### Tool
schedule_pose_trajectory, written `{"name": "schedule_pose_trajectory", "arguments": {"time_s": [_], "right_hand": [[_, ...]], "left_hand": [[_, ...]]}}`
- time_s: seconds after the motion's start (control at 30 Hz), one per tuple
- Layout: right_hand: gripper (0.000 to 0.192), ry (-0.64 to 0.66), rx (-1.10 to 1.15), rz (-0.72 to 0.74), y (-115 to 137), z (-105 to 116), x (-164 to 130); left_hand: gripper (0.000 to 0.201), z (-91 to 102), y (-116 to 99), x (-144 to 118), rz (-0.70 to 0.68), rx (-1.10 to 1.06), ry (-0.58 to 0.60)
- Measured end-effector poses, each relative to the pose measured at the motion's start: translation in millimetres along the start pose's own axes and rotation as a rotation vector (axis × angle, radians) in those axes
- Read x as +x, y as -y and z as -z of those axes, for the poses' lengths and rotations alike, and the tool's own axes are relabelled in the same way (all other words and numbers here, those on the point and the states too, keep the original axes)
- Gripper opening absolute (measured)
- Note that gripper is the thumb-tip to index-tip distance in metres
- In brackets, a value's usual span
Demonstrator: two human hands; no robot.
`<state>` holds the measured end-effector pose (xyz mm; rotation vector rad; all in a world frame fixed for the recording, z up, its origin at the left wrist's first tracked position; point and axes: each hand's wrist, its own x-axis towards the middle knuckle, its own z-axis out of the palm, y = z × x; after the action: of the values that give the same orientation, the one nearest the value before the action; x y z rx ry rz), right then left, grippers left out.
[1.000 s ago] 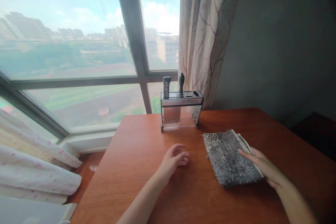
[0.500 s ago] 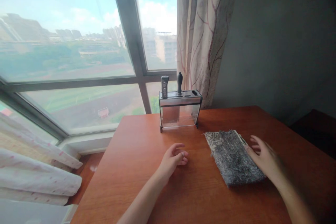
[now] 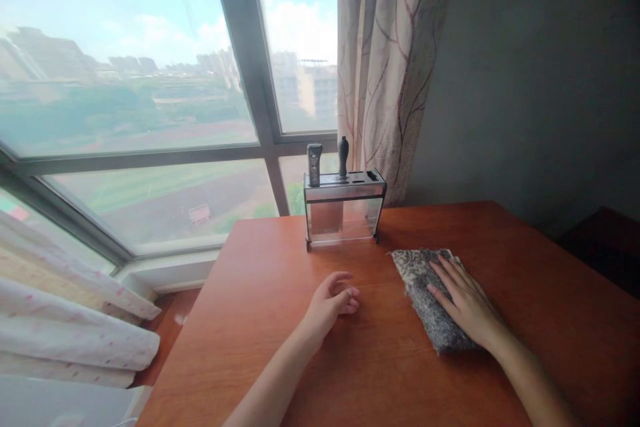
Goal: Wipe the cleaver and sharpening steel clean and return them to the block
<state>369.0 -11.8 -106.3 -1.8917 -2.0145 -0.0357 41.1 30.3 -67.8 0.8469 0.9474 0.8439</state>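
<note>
My right hand (image 3: 464, 307) lies flat with fingers spread on a folded grey, fuzzy cloth (image 3: 435, 310), covering its right part. The cloth's far left corner is paler and mottled. To the left, my left hand (image 3: 334, 303) rests at the tabletop, fingers loosely curled and apart, with nothing in them. Beyond both hands stands a clear-sided knife block (image 3: 345, 190) with a dark top. A flat grey handle with rivets (image 3: 314, 165) and a rounded black handle (image 3: 343, 157) rise upright from its slots. A wide blade shows dimly through the clear side.
The brown wooden table (image 3: 260, 320) ends at the window side on the left and near the wall at the back. A patterned curtain (image 3: 390, 67) hangs behind the knife block. Pale curtain fabric (image 3: 75, 327) bunches at lower left, beside the window sill (image 3: 175, 273).
My right hand has moved left from the cloth's right edge and now lies flat on top of it. My left hand and the knife block have stayed in place.
</note>
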Motion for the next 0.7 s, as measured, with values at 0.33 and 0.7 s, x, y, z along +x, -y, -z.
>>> {"name": "schedule_pose_trajectory", "arguments": {"time_s": [0.33,0.7], "right_hand": [[0.064,0.012,0.0,-0.017,-6,-8,10],[0.062,0.004,-0.023,-0.016,0,-13,30]], "left_hand": [[0.029,8.7,-21,-2,-0.276,0.032,-0.31],[0.032,29.6,-35,3,-0.305,0.054,-0.459]]}}
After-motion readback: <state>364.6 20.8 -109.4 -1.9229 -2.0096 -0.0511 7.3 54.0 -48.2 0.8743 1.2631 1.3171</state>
